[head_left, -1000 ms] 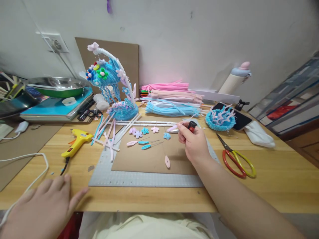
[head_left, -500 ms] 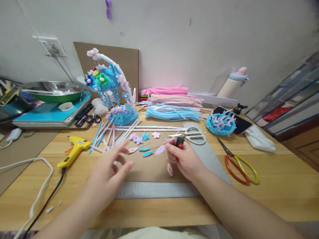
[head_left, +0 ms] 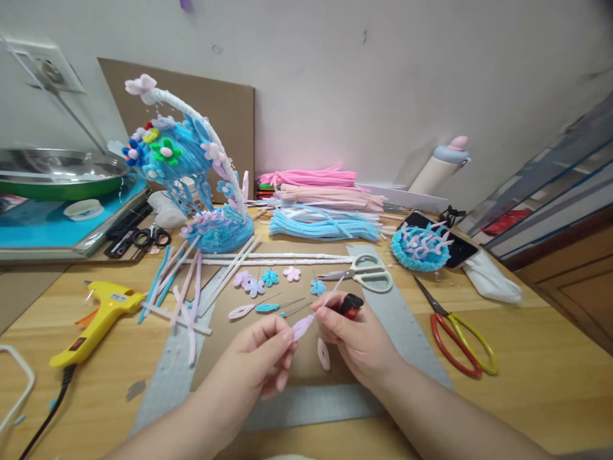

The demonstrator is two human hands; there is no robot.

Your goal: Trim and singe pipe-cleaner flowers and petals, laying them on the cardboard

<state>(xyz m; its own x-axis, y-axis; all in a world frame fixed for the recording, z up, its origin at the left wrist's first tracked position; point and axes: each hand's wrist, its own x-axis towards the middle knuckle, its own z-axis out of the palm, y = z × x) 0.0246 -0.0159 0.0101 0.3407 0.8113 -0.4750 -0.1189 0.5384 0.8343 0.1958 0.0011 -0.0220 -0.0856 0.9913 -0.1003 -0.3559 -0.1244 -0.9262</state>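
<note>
My left hand [head_left: 258, 361] pinches the tip of a lilac pipe-cleaner petal [head_left: 302, 327] between thumb and fingers. My right hand [head_left: 361, 338] grips the same petal's twisted stem end, and a black-and-red object that looks like a lighter [head_left: 352, 306] juts from that hand. Just below the right fingers lies a pale pink loop petal [head_left: 324, 354]. Behind the hands, a pink petal [head_left: 242, 312] and a blue petal [head_left: 267, 308] with thin wire stems rest on the brown cardboard [head_left: 218, 358]. Small fuzzy flowers [head_left: 257, 286] lie beyond them.
Left stands a yellow glue gun [head_left: 103, 319] near cut pipe-cleaner pieces [head_left: 191, 313]. White scissors [head_left: 371, 273] and red-and-yellow scissors [head_left: 454, 332] lie right. At the back are a blue decorated sculpture [head_left: 191, 160], pipe-cleaner bundles [head_left: 323, 223] and a blue fuzzy dish [head_left: 420, 248].
My left hand has moved right and closed on the lilac petal's tip; before, it was apart with fingers spread. The camera view has shifted slightly.
</note>
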